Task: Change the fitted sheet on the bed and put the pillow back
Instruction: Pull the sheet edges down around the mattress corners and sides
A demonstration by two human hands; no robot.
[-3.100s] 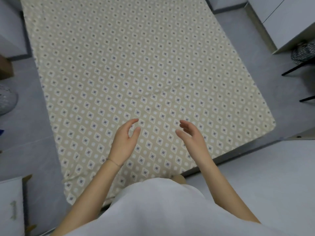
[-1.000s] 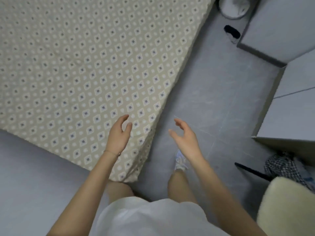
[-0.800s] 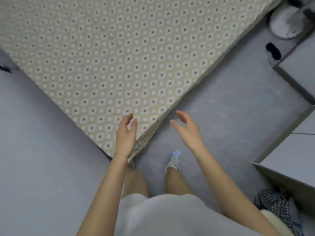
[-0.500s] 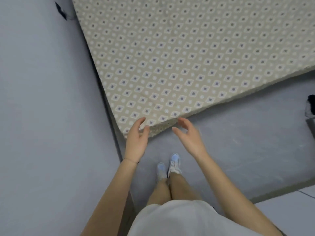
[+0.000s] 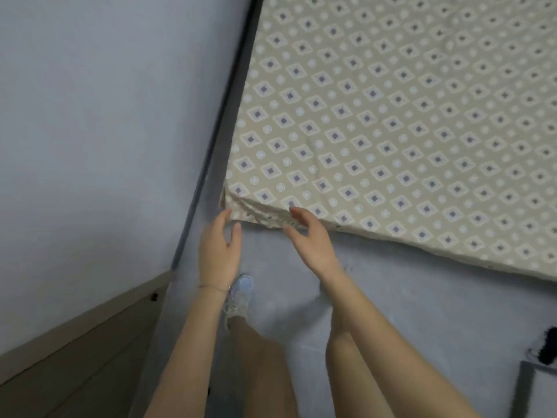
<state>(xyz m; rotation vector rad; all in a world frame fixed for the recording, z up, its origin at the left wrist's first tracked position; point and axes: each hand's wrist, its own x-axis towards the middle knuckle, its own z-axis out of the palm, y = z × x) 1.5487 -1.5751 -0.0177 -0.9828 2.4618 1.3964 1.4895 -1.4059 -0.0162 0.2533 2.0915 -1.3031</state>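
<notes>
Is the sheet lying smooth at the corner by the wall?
No: the sheet is bunched into wrinkles at that corner, just ahead of the left hand and right hand.

fitted sheet [image 5: 391,116] cropped top and right; dark object [image 5: 547,346] indistinct

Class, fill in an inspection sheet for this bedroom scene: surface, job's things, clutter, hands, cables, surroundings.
Surface: fitted sheet, beige with a diamond pattern, lying flat on top.
Job's things: near corner of the sheet is bunched; pillow not in view.
Clutter: dark object on the floor at the right edge, too unclear to name.
Hands: left hand and right hand both open at the bunched corner; contact cannot be told.
Cables: nothing seen.
Surroundings: pale wall, grey floor, wooden furniture lower left.
</notes>
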